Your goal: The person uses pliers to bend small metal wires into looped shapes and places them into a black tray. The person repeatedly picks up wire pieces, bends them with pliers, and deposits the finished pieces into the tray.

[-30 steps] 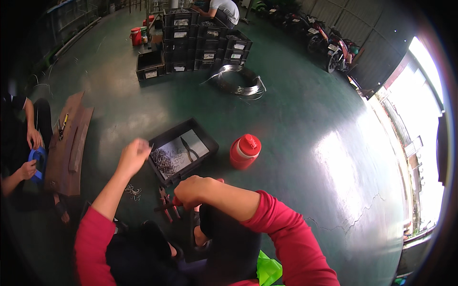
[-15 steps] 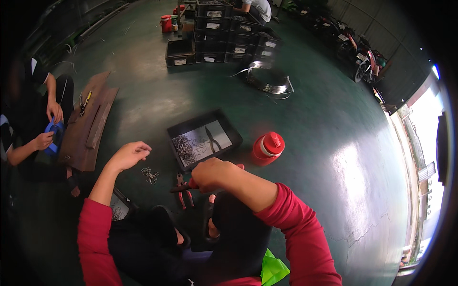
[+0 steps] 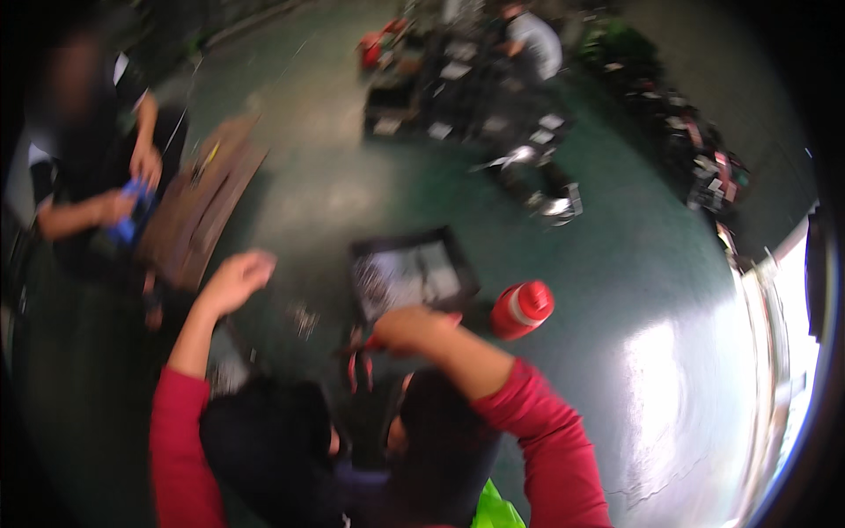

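My left hand (image 3: 239,280) is raised off the floor on the left, its fingers smeared by motion; whether it holds anything cannot be made out. In front of my knees, my right hand (image 3: 409,329) is closed on red-handled pliers (image 3: 380,340), their head pointing left and mostly hidden by blur. Just below lies a second pair of red-handled pliers (image 3: 360,371) on the floor. Beyond my right hand stands a black tray (image 3: 465,257) holding a heap of small bent metal wire pieces (image 3: 373,280) and a dark tool (image 3: 433,275). A few loose wire pieces (image 3: 304,320) lie between my hands.
A red bottle (image 3: 523,310) stands right of the tray. Part of another container (image 3: 231,373) shows by my left knee. At left, a person holds something blue (image 3: 132,211) beside brown boards (image 3: 199,211). Farther off are a wire coil (image 3: 541,180), stacked black crates (image 3: 440,97) and motorbikes (image 3: 709,172).
The whole view has shifted and blurred, with the floor things now farther right. My left hand is slightly more to the left of the loose wire pieces; my right hand keeps hold of the pliers.
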Tool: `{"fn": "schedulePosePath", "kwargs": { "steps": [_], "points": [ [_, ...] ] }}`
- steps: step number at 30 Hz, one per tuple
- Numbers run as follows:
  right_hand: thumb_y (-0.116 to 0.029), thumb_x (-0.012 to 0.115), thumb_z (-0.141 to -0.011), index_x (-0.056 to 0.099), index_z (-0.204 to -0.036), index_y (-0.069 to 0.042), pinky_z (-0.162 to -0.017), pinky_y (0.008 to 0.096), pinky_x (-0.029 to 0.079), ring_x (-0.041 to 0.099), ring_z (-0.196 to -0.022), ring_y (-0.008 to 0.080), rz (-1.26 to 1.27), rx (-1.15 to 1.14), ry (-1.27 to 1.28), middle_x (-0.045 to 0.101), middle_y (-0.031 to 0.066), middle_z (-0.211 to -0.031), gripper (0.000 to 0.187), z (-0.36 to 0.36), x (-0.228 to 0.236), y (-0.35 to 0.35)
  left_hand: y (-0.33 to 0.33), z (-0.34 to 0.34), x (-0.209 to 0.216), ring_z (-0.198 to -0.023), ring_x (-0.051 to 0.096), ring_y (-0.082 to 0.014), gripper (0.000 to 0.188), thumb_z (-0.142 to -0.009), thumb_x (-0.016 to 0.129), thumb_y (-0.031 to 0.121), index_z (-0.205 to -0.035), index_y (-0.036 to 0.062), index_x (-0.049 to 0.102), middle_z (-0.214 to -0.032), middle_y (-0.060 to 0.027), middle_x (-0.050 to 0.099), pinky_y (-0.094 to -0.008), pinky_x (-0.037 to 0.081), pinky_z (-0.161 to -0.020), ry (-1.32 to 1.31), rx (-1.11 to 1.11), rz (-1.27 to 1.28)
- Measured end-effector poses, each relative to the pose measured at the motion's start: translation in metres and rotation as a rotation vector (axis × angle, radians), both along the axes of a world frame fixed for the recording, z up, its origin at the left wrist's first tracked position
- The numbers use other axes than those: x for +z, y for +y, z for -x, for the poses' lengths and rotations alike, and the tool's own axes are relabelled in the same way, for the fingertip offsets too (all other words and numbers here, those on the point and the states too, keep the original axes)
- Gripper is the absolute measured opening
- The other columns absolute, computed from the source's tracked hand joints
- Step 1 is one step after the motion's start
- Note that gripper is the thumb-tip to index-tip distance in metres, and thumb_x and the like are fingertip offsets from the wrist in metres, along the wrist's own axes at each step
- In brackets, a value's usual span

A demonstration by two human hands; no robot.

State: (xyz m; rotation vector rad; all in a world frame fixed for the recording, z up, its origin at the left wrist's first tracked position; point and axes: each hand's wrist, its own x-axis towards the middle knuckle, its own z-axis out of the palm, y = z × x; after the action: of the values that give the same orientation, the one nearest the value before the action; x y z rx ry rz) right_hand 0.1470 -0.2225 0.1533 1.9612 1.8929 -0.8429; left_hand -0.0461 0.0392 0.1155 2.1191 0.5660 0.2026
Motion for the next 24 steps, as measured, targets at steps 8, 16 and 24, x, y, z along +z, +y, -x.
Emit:
{"fn": "schedulePosePath", "kwargs": {
  "steps": [8,16,24],
  "points": [
    [-0.017,0.072,-0.076,0.058,-0.092,-0.004,-0.072,0.0467,0.05,0.063,-0.085,0.0376,-0.016,-0.003,0.1,0.064,0.0161,-0.087,0.024,-0.017,-0.007,-0.038,-0.04,0.082,-0.209,-0.072,0.066,-0.0139,0.017,-0.088,0.06,0.008,-0.1,0.001,0.068,-0.087,-0.0089,0.07,-0.0282,0.053,-0.069,0.097,0.524,0.364],
    [-0.008,0.071,-0.074,0.057,-0.092,-0.004,-0.071,0.0438,0.048,0.06,-0.082,0.0353,0.145,-0.128,0.098,0.059,0.0135,-0.086,0.022,-0.035,-0.002,-0.045,-0.023,0.049,-0.344,-0.078,0.066,-0.0228,0.018,-0.083,0.064,0.009,-0.1,0.0043,0.067,-0.088,-0.0109,0.069,-0.0341,0.052,-0.072,0.167,0.417,0.011],
    [-0.006,0.072,-0.069,0.054,-0.091,-0.005,-0.07,0.0425,0.049,0.06,-0.08,0.0325,0.272,-0.121,0.026,0.057,0.013,-0.085,0.029,-0.055,-0.016,-0.041,0.006,-0.022,-0.35,-0.096,0.059,-0.0311,0.02,-0.078,0.072,0.022,-0.093,0.0103,0.066,-0.094,-0.0095,0.064,-0.0433,0.048,-0.082,0.271,0.56,-0.117]
  ]
}}
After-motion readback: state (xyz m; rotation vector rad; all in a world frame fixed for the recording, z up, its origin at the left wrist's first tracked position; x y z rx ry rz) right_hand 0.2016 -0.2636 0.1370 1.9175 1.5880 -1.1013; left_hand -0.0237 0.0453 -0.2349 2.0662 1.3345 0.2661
